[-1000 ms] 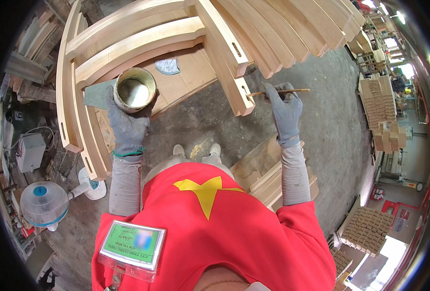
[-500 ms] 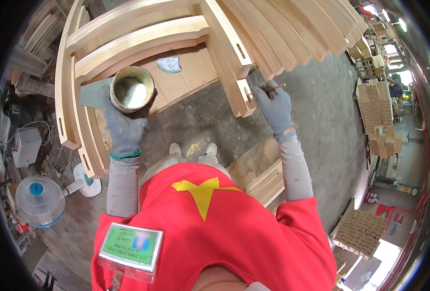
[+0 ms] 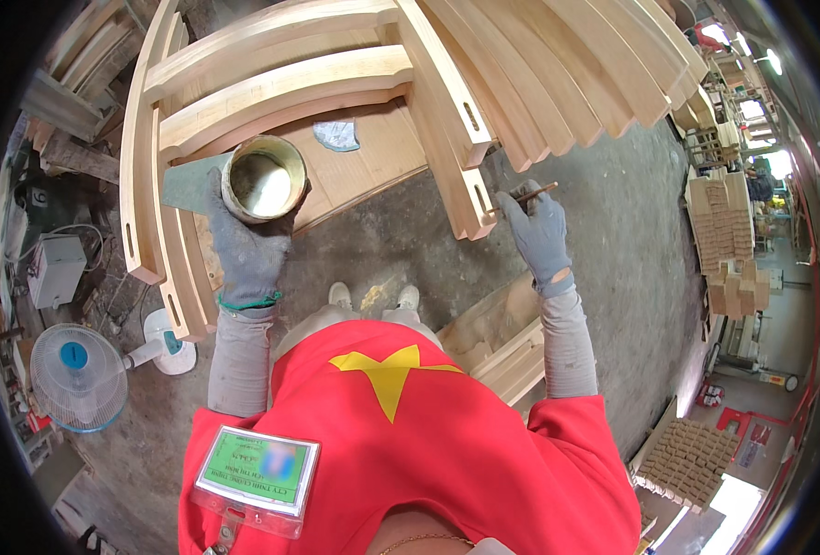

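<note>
My left hand (image 3: 251, 254), in a grey glove, is closed around a round stained pot (image 3: 258, 154) with whitish liquid inside. The pot is over the inner side of a pale wooden frame (image 3: 290, 92) with curved rails and slotted leg ends. My right hand (image 3: 541, 239), also gloved, pinches a thin brown stick (image 3: 538, 192). Its near tip is at the slotted end of the frame's right leg (image 3: 465, 199); whether it touches the wood I cannot tell.
A row of curved wooden pieces (image 3: 558, 74) stands beyond the frame's right side. A grey-green flat piece (image 3: 184, 183) and a crumpled pale scrap (image 3: 336, 135) lie near the pot. A fan (image 3: 79, 377) stands at left. More wooden parts (image 3: 512, 356) lie by my right forearm.
The whole scene has shifted slightly down and right in the picture. My right hand has drawn back a little from the frame's leg, with the stick now more visible. My left hand still holds the pot.
</note>
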`<state>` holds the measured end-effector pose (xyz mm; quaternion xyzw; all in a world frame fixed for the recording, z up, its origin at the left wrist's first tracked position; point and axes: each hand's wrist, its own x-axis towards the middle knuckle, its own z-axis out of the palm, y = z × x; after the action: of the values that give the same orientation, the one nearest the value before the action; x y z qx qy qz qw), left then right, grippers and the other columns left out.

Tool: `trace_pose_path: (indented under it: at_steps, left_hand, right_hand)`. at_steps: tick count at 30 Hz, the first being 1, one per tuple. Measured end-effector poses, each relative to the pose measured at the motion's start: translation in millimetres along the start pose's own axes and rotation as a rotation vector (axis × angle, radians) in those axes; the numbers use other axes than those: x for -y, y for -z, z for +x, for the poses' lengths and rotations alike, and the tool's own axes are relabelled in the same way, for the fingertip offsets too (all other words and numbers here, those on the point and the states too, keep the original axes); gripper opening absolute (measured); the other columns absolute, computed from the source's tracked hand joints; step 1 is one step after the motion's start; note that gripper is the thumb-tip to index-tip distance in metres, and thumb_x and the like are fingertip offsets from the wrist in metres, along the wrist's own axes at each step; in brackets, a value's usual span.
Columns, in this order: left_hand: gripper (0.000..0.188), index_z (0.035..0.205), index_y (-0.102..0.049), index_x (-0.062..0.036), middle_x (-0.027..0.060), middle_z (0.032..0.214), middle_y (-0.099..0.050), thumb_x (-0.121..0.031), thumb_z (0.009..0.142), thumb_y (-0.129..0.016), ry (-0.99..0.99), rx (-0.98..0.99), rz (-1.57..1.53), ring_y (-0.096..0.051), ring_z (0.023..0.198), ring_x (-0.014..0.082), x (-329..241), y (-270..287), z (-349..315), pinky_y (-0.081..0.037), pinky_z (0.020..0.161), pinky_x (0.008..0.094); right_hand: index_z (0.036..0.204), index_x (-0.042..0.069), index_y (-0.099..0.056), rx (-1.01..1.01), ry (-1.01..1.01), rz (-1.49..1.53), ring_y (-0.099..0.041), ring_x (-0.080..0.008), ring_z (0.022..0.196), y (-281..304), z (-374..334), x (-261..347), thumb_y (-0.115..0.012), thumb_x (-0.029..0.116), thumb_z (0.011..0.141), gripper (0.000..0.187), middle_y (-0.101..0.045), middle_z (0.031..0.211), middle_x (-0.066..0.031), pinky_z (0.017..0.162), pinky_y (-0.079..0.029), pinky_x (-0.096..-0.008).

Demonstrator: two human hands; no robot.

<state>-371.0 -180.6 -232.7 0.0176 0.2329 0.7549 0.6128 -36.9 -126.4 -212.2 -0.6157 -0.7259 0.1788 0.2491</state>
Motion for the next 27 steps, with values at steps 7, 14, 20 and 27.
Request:
trace_pose_path:
  at_steps: [7, 14, 20, 27]
  left_hand:
    - [0.044, 0.126, -0.047, -0.0107, 0.0132, 0.125, -0.051, -0.042, 0.096, -0.040, 0.072, -0.006, -0.006, -0.051, 0.114, 0.0329, 16, -16, 1, -0.041, 0.099, 0.0548]
    - [0.043, 0.124, -0.048, -0.0105, 0.0128, 0.124, -0.051, -0.042, 0.096, -0.040, 0.051, 0.036, 0.000, -0.052, 0.112, 0.0321, 14, -11, -2, -0.043, 0.097, 0.0532]
    - [0.043, 0.125, -0.047, -0.0108, 0.0124, 0.123, -0.051, -0.041, 0.096, -0.040, 0.065, -0.005, 0.044, -0.052, 0.112, 0.0309, 12, -7, -1, -0.044, 0.096, 0.0521]
    - [0.042, 0.123, -0.050, -0.0116, 0.0102, 0.120, -0.054, -0.042, 0.095, -0.042, 0.137, -0.030, 0.012, -0.054, 0.110, 0.0288, 19, -21, -4, -0.045, 0.095, 0.0526]
  right_hand:
    - [0.083, 0.005, -0.061, -0.025, 0.114, -0.064, -0.058, -0.0313, 0.071, -15, 30, -8, -0.062, 0.022, 0.080, 0.017, -0.059, 0.077, -0.0124, 0.061, -0.045, -0.0389]
    - [0.082, 0.006, -0.061, -0.081, 0.261, 0.083, -0.059, -0.0309, 0.077, 5, -26, -11, -0.064, 0.012, 0.075, 0.010, -0.060, 0.085, -0.0118, 0.067, -0.046, -0.0377]
    - [0.072, 0.006, -0.062, -0.014, 0.290, -0.018, -0.060, -0.0279, 0.078, 18, -56, -23, -0.059, 0.001, 0.063, 0.010, -0.060, 0.090, -0.0104, 0.067, -0.048, -0.0332]
    - [0.076, 0.003, -0.066, -0.100, 0.109, 0.397, -0.060, -0.0192, 0.080, 24, -73, -19, -0.055, -0.008, 0.064, 0.019, -0.059, 0.089, -0.0087, 0.067, -0.049, -0.0297]
